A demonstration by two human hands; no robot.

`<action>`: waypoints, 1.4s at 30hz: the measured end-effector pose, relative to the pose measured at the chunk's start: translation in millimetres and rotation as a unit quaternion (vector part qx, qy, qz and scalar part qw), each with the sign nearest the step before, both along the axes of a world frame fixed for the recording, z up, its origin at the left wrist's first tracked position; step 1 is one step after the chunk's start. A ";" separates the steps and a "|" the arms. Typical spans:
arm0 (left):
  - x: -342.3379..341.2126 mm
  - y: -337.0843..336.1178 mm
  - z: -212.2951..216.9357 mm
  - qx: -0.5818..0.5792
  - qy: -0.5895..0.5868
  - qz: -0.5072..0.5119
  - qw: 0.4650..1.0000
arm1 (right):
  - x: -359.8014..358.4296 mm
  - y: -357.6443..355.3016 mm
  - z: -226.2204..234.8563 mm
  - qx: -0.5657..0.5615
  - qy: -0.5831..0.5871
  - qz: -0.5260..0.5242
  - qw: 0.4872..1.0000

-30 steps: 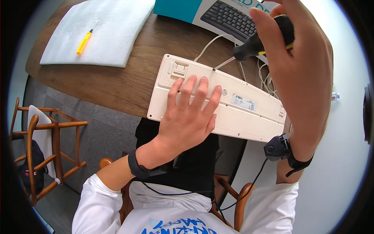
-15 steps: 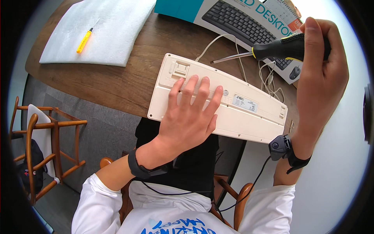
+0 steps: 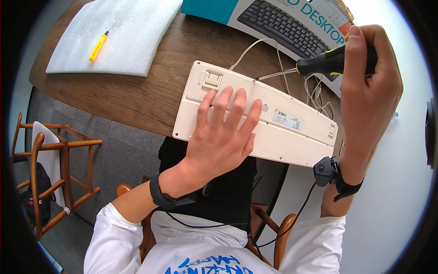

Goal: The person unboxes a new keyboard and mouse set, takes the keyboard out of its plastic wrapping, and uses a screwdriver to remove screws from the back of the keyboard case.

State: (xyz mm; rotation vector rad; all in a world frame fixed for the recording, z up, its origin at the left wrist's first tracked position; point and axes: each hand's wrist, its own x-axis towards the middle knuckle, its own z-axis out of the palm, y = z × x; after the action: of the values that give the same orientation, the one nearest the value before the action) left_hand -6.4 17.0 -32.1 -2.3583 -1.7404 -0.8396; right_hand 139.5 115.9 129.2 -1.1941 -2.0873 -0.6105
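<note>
A cream keyboard (image 3: pixel 292 137) lies upside down near the front edge of the brown wooden table (image 3: pixel 137 96), its white cable (image 3: pixel 255 48) curling behind it. My left hand (image 3: pixel 223 137) rests flat on the keyboard's back, fingers spread. My right hand (image 3: pixel 369 86) is raised at the right and grips a black-and-yellow-handled screwdriver (image 3: pixel 319 64). Its metal shaft points left, and the tip hovers just above the keyboard's rear edge.
A white foam sheet (image 3: pixel 123 36) lies at the table's far left with a small yellow screwdriver (image 3: pixel 98 47) on it. A teal and white keyboard box (image 3: pixel 273 23) lies along the back. A wooden chair (image 3: pixel 50 169) stands on the grey floor to the left.
My right hand has swung the screwdriver outward to the right and turned it, so the shaft now lies more level. My left hand has stayed flat on the keyboard.
</note>
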 end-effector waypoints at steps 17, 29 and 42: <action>1.3 0.8 0.3 0.007 0.005 -0.002 1.000 | -12.1 2.2 3.5 0.004 -0.051 0.034 0.998; 0.5 -3.1 -0.5 0.011 0.001 -0.002 1.000 | -51.5 21.1 15.9 0.017 -0.036 0.031 0.999; -6.0 -8.3 0.9 0.027 -0.006 -0.004 1.000 | -56.3 -18.8 25.9 -0.204 0.218 0.062 0.952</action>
State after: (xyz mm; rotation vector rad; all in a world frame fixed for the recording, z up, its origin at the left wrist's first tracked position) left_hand -12.4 8.7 -31.2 -2.3315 -1.6916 -0.8914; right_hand 83.1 97.1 155.1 -1.2669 -1.9263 0.1520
